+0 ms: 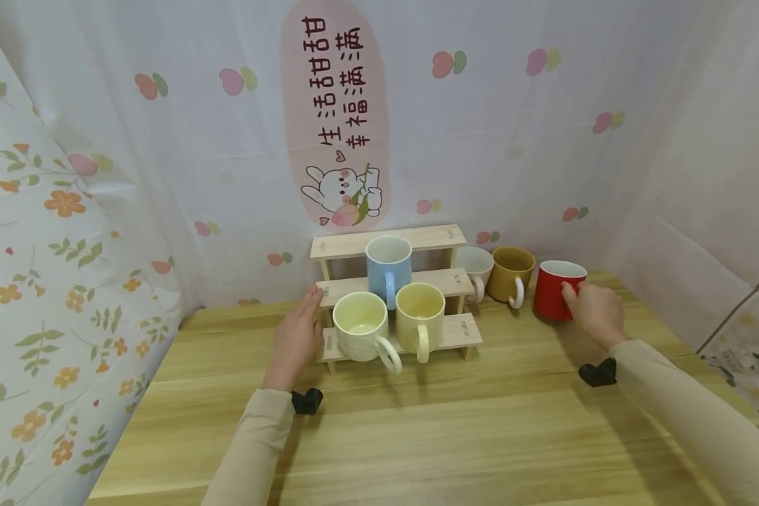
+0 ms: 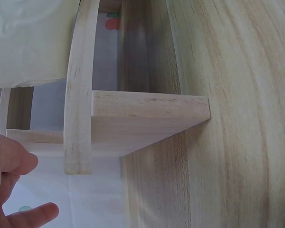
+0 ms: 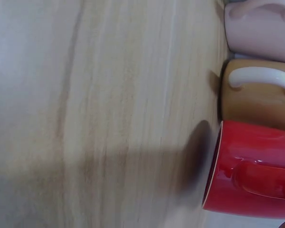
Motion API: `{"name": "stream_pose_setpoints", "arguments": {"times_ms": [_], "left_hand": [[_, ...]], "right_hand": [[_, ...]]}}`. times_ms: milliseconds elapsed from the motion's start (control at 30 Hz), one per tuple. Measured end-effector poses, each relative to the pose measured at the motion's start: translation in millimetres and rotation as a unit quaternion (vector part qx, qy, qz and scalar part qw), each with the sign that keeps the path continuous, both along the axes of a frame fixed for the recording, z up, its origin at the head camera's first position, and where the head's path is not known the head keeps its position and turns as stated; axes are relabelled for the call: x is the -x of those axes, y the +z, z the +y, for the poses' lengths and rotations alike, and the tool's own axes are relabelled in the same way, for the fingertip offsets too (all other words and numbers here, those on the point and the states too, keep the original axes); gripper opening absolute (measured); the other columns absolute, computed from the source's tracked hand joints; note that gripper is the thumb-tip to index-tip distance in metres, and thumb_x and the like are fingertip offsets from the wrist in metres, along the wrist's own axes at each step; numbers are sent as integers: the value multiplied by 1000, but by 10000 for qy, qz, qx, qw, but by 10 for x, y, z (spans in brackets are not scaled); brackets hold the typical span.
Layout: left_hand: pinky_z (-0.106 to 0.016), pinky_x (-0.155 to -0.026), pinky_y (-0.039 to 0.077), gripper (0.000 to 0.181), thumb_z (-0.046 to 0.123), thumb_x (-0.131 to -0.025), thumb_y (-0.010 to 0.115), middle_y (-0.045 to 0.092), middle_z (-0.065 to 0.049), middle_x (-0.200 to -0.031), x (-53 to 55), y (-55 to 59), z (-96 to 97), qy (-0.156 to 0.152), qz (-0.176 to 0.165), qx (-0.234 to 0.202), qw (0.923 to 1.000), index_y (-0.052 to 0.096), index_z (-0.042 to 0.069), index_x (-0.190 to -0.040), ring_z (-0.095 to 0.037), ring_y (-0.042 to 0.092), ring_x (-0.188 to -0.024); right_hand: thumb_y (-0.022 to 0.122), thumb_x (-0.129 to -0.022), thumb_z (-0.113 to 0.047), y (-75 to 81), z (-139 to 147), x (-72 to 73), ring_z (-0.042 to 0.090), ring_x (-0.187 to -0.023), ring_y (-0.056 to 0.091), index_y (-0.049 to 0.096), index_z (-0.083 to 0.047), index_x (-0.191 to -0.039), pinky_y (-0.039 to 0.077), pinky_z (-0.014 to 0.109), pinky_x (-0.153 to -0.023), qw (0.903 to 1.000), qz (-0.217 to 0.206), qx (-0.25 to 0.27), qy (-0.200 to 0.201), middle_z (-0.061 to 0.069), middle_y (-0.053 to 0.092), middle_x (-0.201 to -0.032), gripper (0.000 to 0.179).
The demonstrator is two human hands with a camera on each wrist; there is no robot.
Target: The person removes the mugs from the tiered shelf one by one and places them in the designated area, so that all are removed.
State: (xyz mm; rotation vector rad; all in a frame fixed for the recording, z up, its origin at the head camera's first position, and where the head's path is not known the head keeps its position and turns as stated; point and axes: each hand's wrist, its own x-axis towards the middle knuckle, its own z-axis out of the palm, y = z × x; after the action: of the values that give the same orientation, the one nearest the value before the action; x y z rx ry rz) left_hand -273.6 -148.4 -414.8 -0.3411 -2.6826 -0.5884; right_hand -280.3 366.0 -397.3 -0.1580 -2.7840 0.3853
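My right hand grips the red mug by its handle side, thumb up near the white rim. In the right wrist view the red mug fills the lower right, a dark shadow beside its base. My left hand rests with extended fingers against the left end of a three-step wooden rack. On the rack's lowest step stand a pale green mug and a yellow mug. One step above them is a light blue mug.
Right of the rack, a white-and-pink mug and a mustard mug with a white handle stand close together on the wooden table. A printed curtain hangs right behind the rack and along both sides.
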Motion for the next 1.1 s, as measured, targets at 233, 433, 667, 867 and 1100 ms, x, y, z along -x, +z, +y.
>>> {"name": "stream_pose_setpoints", "arguments": {"times_ms": [233, 433, 667, 867, 1100], "left_hand": [[-46, -70, 52, 59, 5, -90, 60, 39, -5, -151, 30, 31, 31, -27, 86, 27, 10000, 41, 10, -145, -41, 60, -109], [-45, -67, 52, 59, 4, -88, 61, 41, -6, -150, 30, 40, 23, 52, 234, 54, 9997, 44, 9, -144, -41, 60, -107], [-46, -70, 52, 59, 6, -89, 60, 39, -5, -152, 27, 44, -7, 96, 68, 4, 9999, 41, 11, -146, -40, 59, -109], [-44, -65, 51, 60, 7, -90, 60, 38, -2, -152, 7, 50, -3, 191, -48, -59, 9998, 40, 13, -146, -39, 59, -110], [-47, -75, 53, 59, 8, -90, 60, 38, -2, -152, -24, 27, 24, 139, -140, 28, 9998, 40, 13, -146, -39, 58, -114]], "right_hand": [[40, -98, -28, -10, 18, 85, 40, -56, 53, 49, -1, -57, 41, 45, -48, 9999, 110, -29, -58, 16, 52, -55, 50], [41, -98, -27, -42, -5, 166, 41, -57, 55, 50, -1, -58, 41, 46, -49, 9999, 114, -64, 13, 16, 54, -56, 49], [40, -99, -26, -40, -44, 245, 42, -54, 54, 51, 1, -58, 41, 49, -47, 9995, 326, -15, 19, 18, 54, -54, 51], [43, -98, -24, -98, -66, 242, 39, -48, 51, 50, 2, -55, 39, 47, -42, 9988, 430, -202, 84, 18, 52, -51, 51], [41, -99, -25, -294, -40, 218, 40, -50, 53, 52, 5, -58, 39, 46, -42, 9998, 175, 29, -77, 24, 56, -56, 52]]}}
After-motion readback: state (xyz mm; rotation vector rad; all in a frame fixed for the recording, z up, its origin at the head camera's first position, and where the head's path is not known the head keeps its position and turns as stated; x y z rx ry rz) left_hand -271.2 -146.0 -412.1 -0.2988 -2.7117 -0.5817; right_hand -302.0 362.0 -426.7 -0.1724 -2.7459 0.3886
